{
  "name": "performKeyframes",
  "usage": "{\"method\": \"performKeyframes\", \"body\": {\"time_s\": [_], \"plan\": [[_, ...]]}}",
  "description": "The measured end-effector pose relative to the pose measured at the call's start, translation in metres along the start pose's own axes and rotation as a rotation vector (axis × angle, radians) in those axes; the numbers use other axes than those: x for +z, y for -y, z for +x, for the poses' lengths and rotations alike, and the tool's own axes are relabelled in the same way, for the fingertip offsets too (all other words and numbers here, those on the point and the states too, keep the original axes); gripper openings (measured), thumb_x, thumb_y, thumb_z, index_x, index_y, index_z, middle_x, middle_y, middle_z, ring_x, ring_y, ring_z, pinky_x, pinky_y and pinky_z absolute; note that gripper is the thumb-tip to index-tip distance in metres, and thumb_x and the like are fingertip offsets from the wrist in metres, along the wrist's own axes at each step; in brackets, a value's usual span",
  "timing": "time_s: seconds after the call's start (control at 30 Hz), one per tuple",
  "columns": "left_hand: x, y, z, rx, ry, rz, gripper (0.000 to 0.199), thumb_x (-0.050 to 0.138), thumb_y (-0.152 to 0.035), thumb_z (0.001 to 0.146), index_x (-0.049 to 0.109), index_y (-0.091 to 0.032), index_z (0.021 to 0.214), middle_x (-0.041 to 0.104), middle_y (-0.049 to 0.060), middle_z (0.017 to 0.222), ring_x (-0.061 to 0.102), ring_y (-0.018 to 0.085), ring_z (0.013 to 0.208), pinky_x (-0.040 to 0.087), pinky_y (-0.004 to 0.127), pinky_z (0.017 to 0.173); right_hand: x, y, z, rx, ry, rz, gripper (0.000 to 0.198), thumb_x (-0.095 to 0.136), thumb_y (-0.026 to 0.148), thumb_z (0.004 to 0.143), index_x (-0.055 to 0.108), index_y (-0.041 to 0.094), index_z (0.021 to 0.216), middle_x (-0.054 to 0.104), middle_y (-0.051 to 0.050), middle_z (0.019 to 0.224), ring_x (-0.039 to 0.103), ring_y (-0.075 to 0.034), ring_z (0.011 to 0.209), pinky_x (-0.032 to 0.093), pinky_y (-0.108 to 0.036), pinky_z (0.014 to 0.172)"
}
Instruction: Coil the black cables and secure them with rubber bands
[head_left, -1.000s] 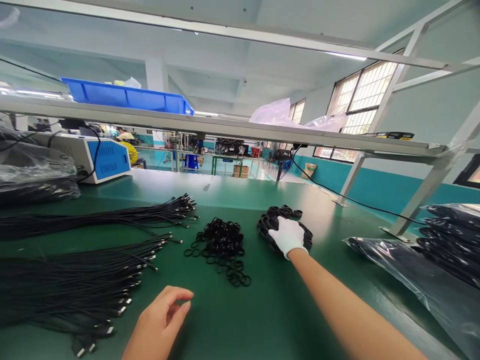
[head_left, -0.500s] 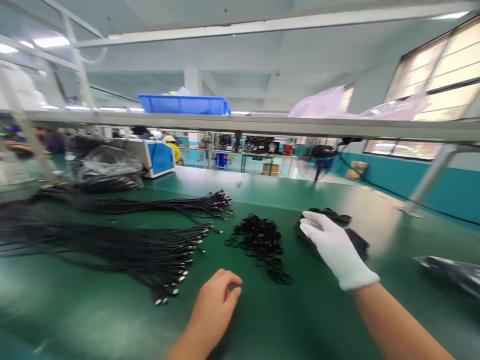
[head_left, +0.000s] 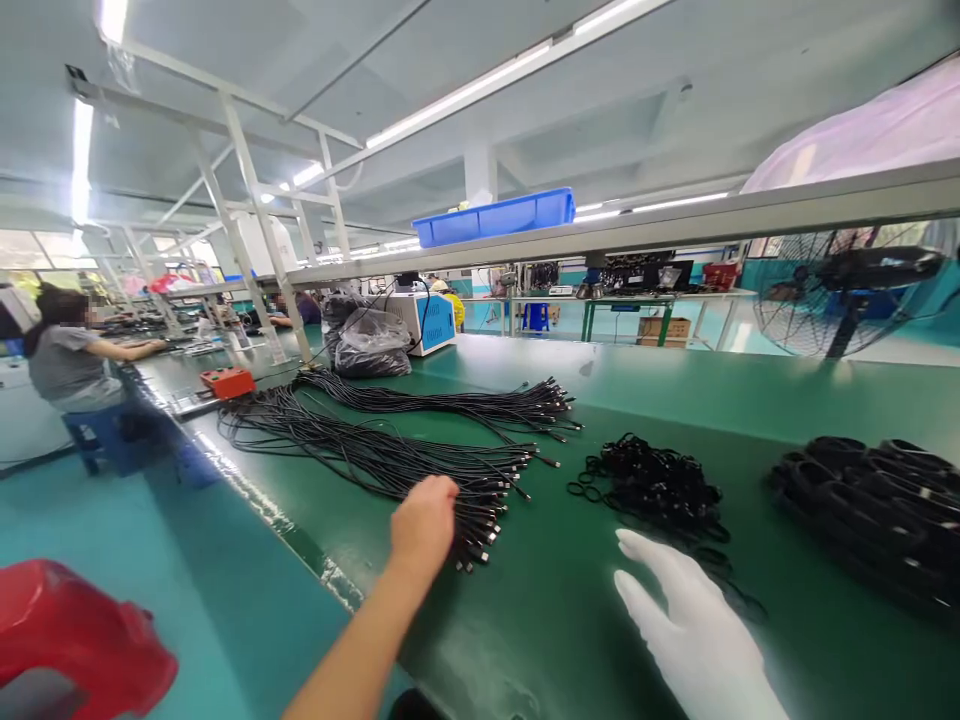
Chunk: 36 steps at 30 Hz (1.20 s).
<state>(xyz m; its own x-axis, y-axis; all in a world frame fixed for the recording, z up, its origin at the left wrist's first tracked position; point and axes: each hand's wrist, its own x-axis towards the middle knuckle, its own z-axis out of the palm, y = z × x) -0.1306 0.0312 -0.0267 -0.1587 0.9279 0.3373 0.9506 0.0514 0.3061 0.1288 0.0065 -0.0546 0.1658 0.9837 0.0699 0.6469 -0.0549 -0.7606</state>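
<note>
The bare left hand [head_left: 424, 525] curls at the connector ends [head_left: 493, 530] of the nearer cable bundle [head_left: 375, 455] on the green table [head_left: 547, 610]; I cannot tell whether it grips any. The right hand [head_left: 686, 625] (white-gloved) has thumb and fingers parted around nothing, just beside the black rings [head_left: 660, 485], with coiled cables [head_left: 877, 510] farther right.

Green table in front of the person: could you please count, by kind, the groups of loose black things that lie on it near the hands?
Bundles of long, thin black cables with metal tips: 2 (far bundle, near bundle)
Heap of small black rings: 1
Pile of black coils: 1
Total: 4 groups
</note>
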Motion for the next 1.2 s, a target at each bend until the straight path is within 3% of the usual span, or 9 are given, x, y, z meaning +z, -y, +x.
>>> {"method": "performKeyframes", "body": {"time_s": [0.17, 0.33, 0.5, 0.63, 0.73, 0.87, 0.97, 1.07, 1.2], "plan": [[-0.005, 0.062, 0.018, -0.003, 0.008, 0.202, 0.022, 0.053, -0.03, 0.089, 0.058, -0.016, 0.105, 0.061, 0.006, 0.107, 0.06, 0.018, 0.092, 0.05, 0.039, 0.08, 0.001, 0.003, -0.005, -0.042, 0.064, 0.029, 0.047, 0.045, 0.052, 0.069, 0.062, 0.03, 0.106, 0.059, -0.003, 0.119, 0.05, -0.029, 0.113, 0.044, -0.046, 0.092], [-0.015, 0.072, 0.011, 0.113, -0.084, 0.215, 0.018, 0.044, -0.019, 0.092, 0.06, -0.016, 0.101, 0.065, 0.008, 0.102, 0.062, 0.019, 0.092, 0.049, 0.037, 0.081, -0.004, 0.005, -0.009, -0.022, 0.098, 0.097, 0.043, 0.048, 0.052, 0.071, 0.061, 0.032, 0.107, 0.057, -0.003, 0.123, 0.05, -0.029, 0.113, 0.047, -0.046, 0.088], [-0.019, 0.029, -0.013, 0.324, -0.148, 0.136, 0.026, 0.038, -0.01, 0.09, 0.061, -0.019, 0.099, 0.067, 0.005, 0.105, 0.059, 0.016, 0.099, 0.045, 0.027, 0.087, -0.007, 0.006, -0.009, 0.067, 0.317, 0.447, 0.047, 0.054, 0.054, 0.074, 0.057, 0.027, 0.112, 0.057, -0.007, 0.121, 0.054, -0.025, 0.108, 0.049, -0.034, 0.084], [-0.018, -0.025, -0.027, 0.465, -0.087, 0.093, 0.027, 0.042, -0.008, 0.085, 0.064, -0.021, 0.09, 0.069, 0.002, 0.095, 0.059, 0.017, 0.086, 0.046, 0.028, 0.078, -0.005, 0.007, -0.017, 0.212, 0.927, 0.882, 0.042, 0.054, 0.048, 0.078, 0.06, 0.015, 0.103, 0.067, -0.011, 0.091, 0.063, -0.016, 0.073, 0.049, -0.026, 0.063], [-0.024, -0.057, -0.029, 0.475, -0.068, 0.051, 0.027, 0.042, -0.005, 0.082, 0.065, -0.018, 0.087, 0.069, 0.007, 0.089, 0.056, 0.024, 0.088, 0.044, 0.038, 0.079, -0.002, 0.006, -0.025, 0.28, 1.249, 0.992, 0.037, 0.067, 0.032, 0.067, 0.062, 0.008, 0.095, 0.068, -0.011, 0.075, 0.062, -0.01, 0.059, 0.046, -0.017, 0.053], [-0.033, -0.083, -0.031, 0.622, 0.243, -0.173, 0.033, 0.049, -0.008, 0.08, 0.062, -0.025, 0.105, 0.066, 0.001, 0.109, 0.048, 0.023, 0.109, 0.03, 0.044, 0.1, 0.009, -0.003, -0.02, 0.308, 1.377, 1.208, 0.039, 0.057, 0.035, 0.067, 0.062, 0.004, 0.09, 0.068, -0.014, 0.072, 0.063, -0.016, 0.049, 0.045, -0.019, 0.037], [-0.034, -0.097, -0.032, 0.673, 0.505, -0.328, 0.018, 0.051, -0.017, 0.084, 0.065, -0.027, 0.091, 0.068, -0.003, 0.088, 0.055, 0.017, 0.092, 0.022, 0.041, 0.106, 0.015, -0.01, -0.012, 0.331, 1.519, 1.291, 0.041, 0.048, 0.031, 0.068, 0.06, 0.002, 0.095, 0.068, -0.016, 0.075, 0.067, -0.021, 0.059, 0.049, -0.025, 0.041], [-0.032, -0.108, -0.03, 0.69, 0.529, -0.371, 0.019, 0.05, -0.017, 0.084, 0.064, -0.024, 0.074, 0.062, -0.004, 0.072, 0.054, 0.014, 0.078, 0.027, 0.038, 0.103, 0.015, -0.011, -0.008, 0.337, 1.613, 1.299, 0.04, 0.042, 0.021, 0.069, 0.059, 0.002, 0.1, 0.068, -0.016, 0.079, 0.068, -0.022, 0.068, 0.052, -0.027, 0.049], [-0.03, -0.121, -0.024, 0.726, 0.5, -0.403, 0.019, 0.05, -0.015, 0.084, 0.063, -0.024, 0.074, 0.061, -0.004, 0.072, 0.053, 0.014, 0.078, 0.03, 0.036, 0.1, 0.017, -0.012, -0.007, 0.309, 1.629, 1.28, 0.039, 0.04, 0.019, 0.074, 0.056, 0.003, 0.106, 0.068, -0.015, 0.084, 0.068, -0.02, 0.072, 0.053, -0.028, 0.056]]}}
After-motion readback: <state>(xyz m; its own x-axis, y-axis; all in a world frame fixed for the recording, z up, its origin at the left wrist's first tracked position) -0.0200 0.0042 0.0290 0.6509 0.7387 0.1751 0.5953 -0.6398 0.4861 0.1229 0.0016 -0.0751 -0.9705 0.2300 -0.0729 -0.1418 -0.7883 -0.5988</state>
